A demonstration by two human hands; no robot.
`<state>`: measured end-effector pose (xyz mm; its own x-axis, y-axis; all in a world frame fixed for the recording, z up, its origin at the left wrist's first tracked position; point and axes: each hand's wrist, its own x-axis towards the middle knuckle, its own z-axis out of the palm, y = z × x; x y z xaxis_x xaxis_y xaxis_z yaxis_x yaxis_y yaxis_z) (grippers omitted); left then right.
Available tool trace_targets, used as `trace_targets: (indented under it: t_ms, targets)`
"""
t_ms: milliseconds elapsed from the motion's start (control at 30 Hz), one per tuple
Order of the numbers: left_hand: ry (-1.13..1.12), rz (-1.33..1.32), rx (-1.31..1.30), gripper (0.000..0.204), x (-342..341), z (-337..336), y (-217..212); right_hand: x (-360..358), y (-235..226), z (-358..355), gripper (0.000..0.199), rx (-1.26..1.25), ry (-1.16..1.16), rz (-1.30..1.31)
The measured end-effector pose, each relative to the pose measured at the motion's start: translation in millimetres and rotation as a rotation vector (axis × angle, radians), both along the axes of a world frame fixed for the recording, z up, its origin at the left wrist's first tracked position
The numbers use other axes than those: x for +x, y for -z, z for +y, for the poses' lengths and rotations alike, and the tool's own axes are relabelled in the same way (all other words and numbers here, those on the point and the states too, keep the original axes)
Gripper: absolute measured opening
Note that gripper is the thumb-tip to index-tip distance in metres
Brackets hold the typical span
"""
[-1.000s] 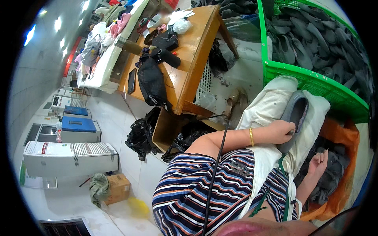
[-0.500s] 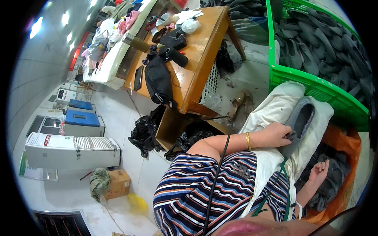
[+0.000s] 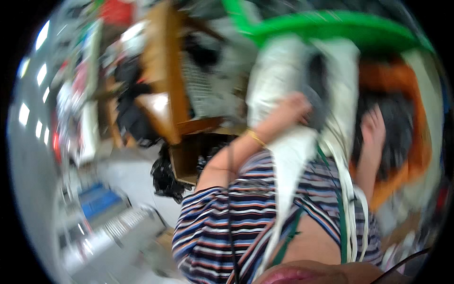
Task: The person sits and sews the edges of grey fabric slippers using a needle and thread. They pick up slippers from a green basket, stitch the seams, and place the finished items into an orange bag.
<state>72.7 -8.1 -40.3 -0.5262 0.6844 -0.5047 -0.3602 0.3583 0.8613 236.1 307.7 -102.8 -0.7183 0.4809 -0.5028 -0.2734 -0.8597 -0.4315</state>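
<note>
I see a heavily blurred view. The green crate [image 3: 331, 23] rims the far edge, the wooden table [image 3: 165, 80] closes the left, and the orange bin [image 3: 416, 142] walls the right, so my open room is only the narrow strip over my lap.

The dark grey insole [image 3: 318, 90] lies on the white apron [image 3: 283, 156], long axis running near to far, its far end pointing toward the crate. It looks flat, elongated and dull grey; blur hides finer detail.

My left hand [image 3: 295, 106] touches its left edge, but I cannot tell how the fingers are set. My right hand [image 3: 373, 128] rests with fingers spread on dark pieces [image 3: 392, 156] in the orange bin.
</note>
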Motion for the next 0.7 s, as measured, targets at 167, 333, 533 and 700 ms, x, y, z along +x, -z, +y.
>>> trace_targets:
  t_ms: [167, 333, 533, 700]
  targets:
    - [-0.270, -0.370, 0.184, 0.020, -5, 5, -7, -17, -19, -12, 0.019, 0.022, -0.004, 0.131]
    - [-0.315, -0.412, 0.195, 0.020, -6, 6, 9, 2, -16, -3, 0.014, 0.034, -0.036, 0.112]
    - [-0.340, -0.451, 0.203, 0.018, -2, 2, 8, -5, -40, -23, 0.002, 0.240, 0.057, 0.131]
    - [-0.358, -0.567, 0.254, 0.020, -7, 0, 12, -31, -49, -65, 0.011, 0.640, -0.086, -0.044]
